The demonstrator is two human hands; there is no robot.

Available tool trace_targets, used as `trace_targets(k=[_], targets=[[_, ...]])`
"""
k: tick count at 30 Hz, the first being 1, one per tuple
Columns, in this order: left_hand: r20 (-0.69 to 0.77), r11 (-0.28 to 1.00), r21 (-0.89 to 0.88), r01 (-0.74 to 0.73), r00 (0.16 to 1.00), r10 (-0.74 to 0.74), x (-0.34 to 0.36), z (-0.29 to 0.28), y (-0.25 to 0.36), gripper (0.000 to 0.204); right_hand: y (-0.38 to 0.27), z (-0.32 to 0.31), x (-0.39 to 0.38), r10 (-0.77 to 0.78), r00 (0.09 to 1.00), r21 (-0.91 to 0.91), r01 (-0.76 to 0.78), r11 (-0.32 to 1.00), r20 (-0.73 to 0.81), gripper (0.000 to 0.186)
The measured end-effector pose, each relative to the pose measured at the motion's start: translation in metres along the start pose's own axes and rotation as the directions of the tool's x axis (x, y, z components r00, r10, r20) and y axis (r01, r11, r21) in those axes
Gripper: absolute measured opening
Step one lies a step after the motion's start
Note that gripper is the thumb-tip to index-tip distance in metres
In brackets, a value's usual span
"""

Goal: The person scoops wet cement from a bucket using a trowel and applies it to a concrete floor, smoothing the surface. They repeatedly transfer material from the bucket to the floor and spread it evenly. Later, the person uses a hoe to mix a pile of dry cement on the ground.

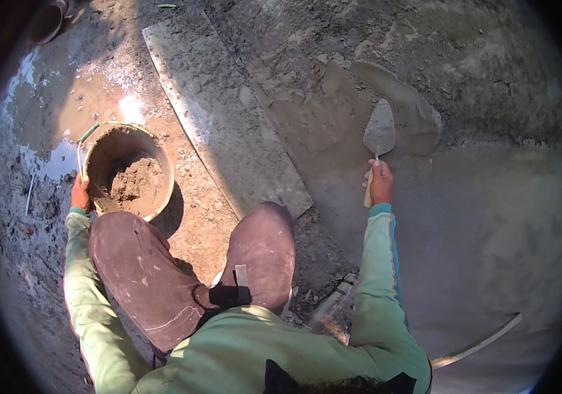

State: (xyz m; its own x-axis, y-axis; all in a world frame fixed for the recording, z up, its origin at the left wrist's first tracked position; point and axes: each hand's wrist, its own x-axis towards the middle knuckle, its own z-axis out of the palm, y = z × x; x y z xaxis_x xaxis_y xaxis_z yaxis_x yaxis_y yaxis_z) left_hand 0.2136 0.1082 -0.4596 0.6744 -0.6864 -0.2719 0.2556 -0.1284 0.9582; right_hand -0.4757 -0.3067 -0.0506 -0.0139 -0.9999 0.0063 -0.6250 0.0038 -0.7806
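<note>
Head view: trowel on wet plaster, bucket at the knee

Grey plastered surface fills the right side, a long board lying along its left edge. Left hand grips the rim of the mortar bucket beside the knee. Right hand, arm outstretched, has its grip closed around the trowel, blade flat on plaster.

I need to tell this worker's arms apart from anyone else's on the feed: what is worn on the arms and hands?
Both arms are in long, pale green sleeves, dusty and creased. The right sleeve has a teal cuff and a blue stripe with an orange edge down its length. The left sleeve shows a thin reddish stripe. The left hand and right hand are bare, no gloves.
</note>
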Motion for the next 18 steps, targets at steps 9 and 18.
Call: trace_targets(k=[9, 18], targets=[[-0.003, 1.000, 0.029, -0.011, 1.000, 0.011, 0.014, -0.002, -0.008, 0.042, 0.020, 0.070, 0.036, -0.028, 0.997, -0.055, 0.031, 0.998, 0.066, 0.032], [0.019, 0.995, 0.090, -0.049, 0.999, 0.048, 0.017, 0.001, -0.010, 0.043, 0.014, 0.036, 0.047, -0.129, 0.991, -0.692, 0.114, 0.713, 0.030, 0.036]])
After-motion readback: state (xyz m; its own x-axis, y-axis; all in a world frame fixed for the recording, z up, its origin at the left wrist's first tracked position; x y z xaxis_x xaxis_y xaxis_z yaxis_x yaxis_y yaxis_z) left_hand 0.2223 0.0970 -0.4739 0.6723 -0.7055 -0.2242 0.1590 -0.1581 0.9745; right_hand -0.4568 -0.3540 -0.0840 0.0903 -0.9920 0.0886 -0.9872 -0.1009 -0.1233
